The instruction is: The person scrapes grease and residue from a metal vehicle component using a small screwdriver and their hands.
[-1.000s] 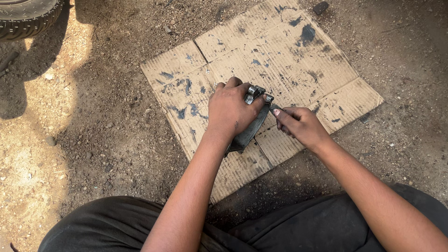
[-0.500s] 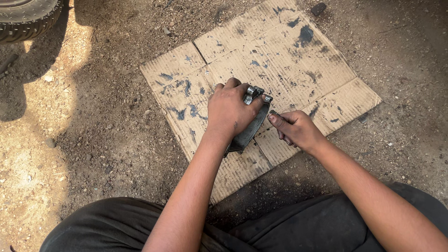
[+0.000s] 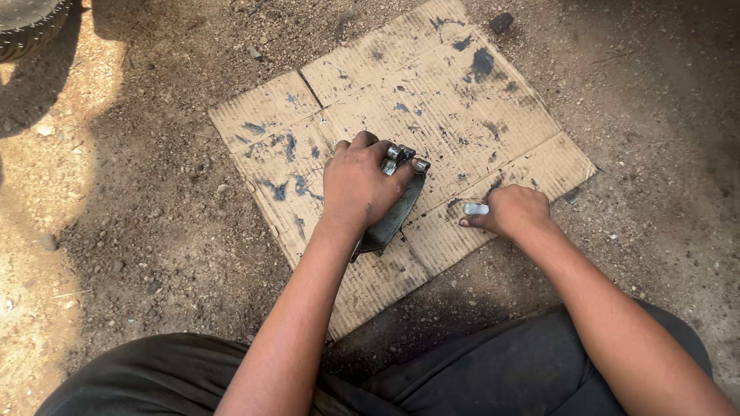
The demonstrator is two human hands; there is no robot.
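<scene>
Left hand [image 3: 358, 185] is pressing palm-down, fingers curled over the dark part [image 3: 393, 212] on the cardboard [image 3: 462, 100]. Right hand [image 3: 512, 212] is resting beside it, pinching a small metal piece [image 3: 475, 209].

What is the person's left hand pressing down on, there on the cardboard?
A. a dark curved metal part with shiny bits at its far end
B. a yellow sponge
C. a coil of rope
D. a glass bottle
A: the left hand lies over a dark curved metal part resting on the stained cardboard, while the right hand holds a small pale piece beside it.
</scene>
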